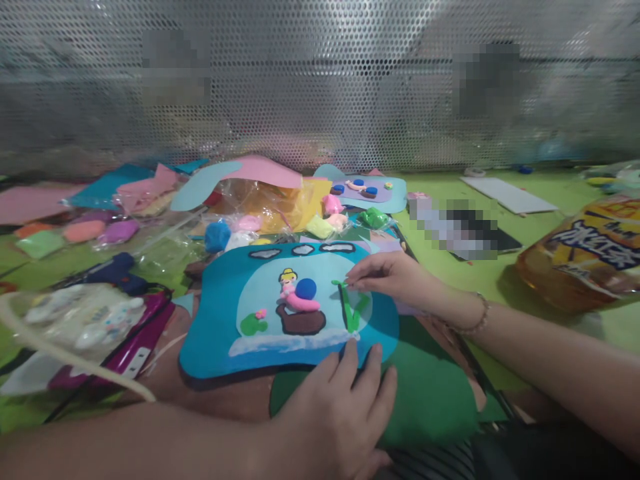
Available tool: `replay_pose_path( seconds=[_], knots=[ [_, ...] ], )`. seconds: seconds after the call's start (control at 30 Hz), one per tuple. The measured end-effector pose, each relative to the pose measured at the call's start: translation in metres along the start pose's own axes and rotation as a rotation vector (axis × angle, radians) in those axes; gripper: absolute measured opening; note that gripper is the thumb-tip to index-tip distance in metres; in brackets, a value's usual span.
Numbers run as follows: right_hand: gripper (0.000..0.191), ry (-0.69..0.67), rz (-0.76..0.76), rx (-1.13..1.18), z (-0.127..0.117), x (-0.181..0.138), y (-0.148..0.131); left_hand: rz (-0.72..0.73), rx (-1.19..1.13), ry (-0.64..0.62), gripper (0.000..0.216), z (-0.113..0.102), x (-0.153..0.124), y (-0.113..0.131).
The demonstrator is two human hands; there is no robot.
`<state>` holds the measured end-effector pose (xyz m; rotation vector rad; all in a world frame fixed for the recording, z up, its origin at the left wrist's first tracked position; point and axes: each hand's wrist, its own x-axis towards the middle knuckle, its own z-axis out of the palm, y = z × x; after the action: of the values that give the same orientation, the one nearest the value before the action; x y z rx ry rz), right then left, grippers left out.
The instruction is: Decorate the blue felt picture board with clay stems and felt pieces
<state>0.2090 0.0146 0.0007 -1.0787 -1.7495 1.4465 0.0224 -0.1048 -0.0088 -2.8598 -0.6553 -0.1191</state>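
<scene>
A blue felt board (210, 347) lies in front of me, bearing a clay picture: a small figure with a blue ball (306, 289) on a brown shape, white clouds along the top, a green plant (350, 308) at the right. My right hand (387, 277) pinches the top of that green plant with thumb and fingertips. My left hand (340, 410) rests flat on the board's lower right edge, fingers stretched out, holding it down. A dark green felt sheet (430, 400) lies beneath both.
Coloured felt sheets and bagged clay lumps (220, 235) crowd the far left. A second decorated board (370, 193) sits behind. A yellow packet (585, 253) stands at the right, a blue glue gun (117, 270) at the left. A perforated metal screen (320, 80) closes the back.
</scene>
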Motion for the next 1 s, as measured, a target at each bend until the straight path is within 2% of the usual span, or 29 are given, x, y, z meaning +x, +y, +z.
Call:
replay_pose_path(
  seconds=[0.33, 0.47, 0.6, 0.83, 1.0],
  knots=[
    [0.026, 0.042, 0.06, -0.105, 0.001, -0.006, -0.013, -0.007, -0.009, -0.006, 0.064, 0.0, 0.001, 0.001],
    [0.03, 0.006, 0.05, -0.021, 0.002, -0.005, -0.008, -0.012, -0.02, -0.031, 0.064, 0.001, 0.0, 0.002],
    [0.025, -0.067, -0.043, -0.07, 0.001, -0.004, 0.0, -0.008, -0.024, -0.009, 0.064, 0.001, 0.0, 0.001],
    [0.015, -0.155, -0.296, -0.404, 0.003, -0.009, -0.003, -0.092, -0.06, -0.07, 0.069, -0.002, 0.0, 0.004],
    [0.015, -0.174, -0.454, -0.535, 0.003, -0.011, -0.005, -0.073, -0.078, -0.056, 0.068, -0.002, 0.0, 0.002]
  ],
)
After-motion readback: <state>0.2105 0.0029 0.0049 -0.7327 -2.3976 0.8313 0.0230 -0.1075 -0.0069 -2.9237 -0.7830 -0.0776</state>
